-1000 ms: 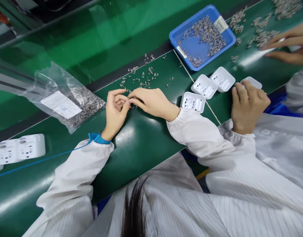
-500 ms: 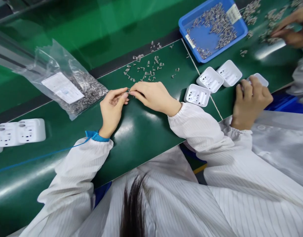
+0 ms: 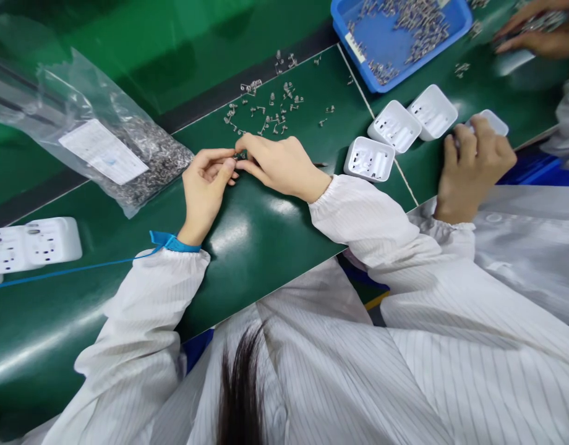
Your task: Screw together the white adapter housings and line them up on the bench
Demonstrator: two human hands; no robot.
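My left hand (image 3: 201, 194), with a blue strap at the wrist, pinches a tiny metal spring (image 3: 239, 156) between thumb and index finger. My right hand (image 3: 284, 168) meets it from the other side, thumb and index fingertip closed on the same small piece. The fingers cover most of that spring. Just beyond my hands, many loose metal springs (image 3: 276, 118) lie scattered on the green table (image 3: 266, 247). A thin dark pointed tool (image 3: 320, 164) shows partly beside my right wrist.
A clear bag of springs (image 3: 159, 154) lies at left, above white socket housings (image 3: 52, 242). To the right are a blue tray (image 3: 370, 49) of springs and open white housings (image 3: 370, 159). A co-worker's hands (image 3: 474, 167) are at far right, one on a white housing.
The whole view has shifted slightly, so the table things sit higher in it. My fingertips remain together on the spring. The co-worker's far hand now grips a clump of springs.
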